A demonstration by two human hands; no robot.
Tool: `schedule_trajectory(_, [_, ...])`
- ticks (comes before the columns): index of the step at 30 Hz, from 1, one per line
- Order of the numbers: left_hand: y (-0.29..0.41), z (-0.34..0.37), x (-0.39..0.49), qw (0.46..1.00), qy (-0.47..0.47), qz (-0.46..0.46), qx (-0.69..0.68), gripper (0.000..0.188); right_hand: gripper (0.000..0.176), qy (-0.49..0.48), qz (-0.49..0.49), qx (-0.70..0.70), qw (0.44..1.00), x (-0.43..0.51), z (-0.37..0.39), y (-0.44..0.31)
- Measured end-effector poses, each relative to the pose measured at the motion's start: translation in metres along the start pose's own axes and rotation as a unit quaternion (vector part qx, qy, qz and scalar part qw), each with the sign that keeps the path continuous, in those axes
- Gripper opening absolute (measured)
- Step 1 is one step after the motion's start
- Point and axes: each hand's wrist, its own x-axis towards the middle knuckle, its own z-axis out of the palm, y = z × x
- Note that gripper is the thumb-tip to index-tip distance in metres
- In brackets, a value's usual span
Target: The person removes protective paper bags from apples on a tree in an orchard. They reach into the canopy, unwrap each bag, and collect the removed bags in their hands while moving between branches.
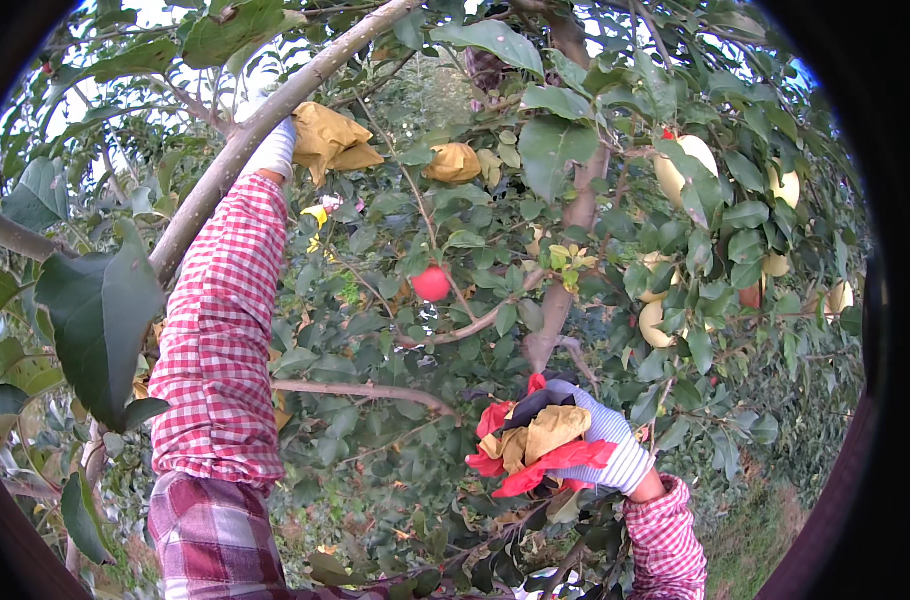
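Observation:
My right hand (601,439), in a blue-and-white striped glove, grips a wad of crumpled fruit bags (556,435). Brown, red and dark paper stick out of the wad. Up at the left, my left hand (276,146) reaches high in a whitish glove, partly hidden by a thick branch (305,79); its fingers do not show. Right beside that glove hangs a brown paper fruit bag (331,141); whether the hand touches it is unclear. Another brown paper bag (453,163) hangs farther right among the leaves.
A red apple (430,284) hangs mid-view. Several pale apples (684,171) cluster on the right. The tree's trunk (563,300) rises behind, and a bare side branch (372,388) crosses between my arms. Large leaves (102,322) hang close at the left.

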Motion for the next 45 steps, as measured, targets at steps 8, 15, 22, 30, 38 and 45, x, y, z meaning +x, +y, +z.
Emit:
schedule_trajectory(8, [0.019,0.001,0.008,0.991,-0.07,-0.083,-0.074,0.019,0.08,-0.01,0.019,0.019,1.0,-0.004,-0.002,0.005])
schedule_trajectory(15, [0.056,-0.027,-0.014,0.983,0.003,0.182,0.01,0.011,0.081,0.001,0.002,-0.014,1.0,-0.008,-0.002,0.008])
schedule_trajectory(22, [0.092,-0.047,-0.077,0.934,-0.097,0.343,0.0,0.009,0.072,-0.016,0.003,0.052,0.998,-0.001,-0.002,-0.005])
schedule_trajectory(30, [0.096,-0.024,-0.077,0.945,-0.021,0.325,-0.029,0.025,0.071,0.0,0.019,0.019,1.0,-0.008,0.0,0.007])
schedule_trajectory(38, [0.084,-0.023,-0.014,0.954,-0.248,0.116,0.12,0.049,0.075,0.013,0.066,-0.082,0.994,-0.014,-0.002,0.023])
schedule_trajectory(45, [0.078,0.043,-0.019,0.922,-0.167,0.245,0.251,0.028,0.065,0.003,0.029,0.007,1.0,-0.009,0.0,0.02])
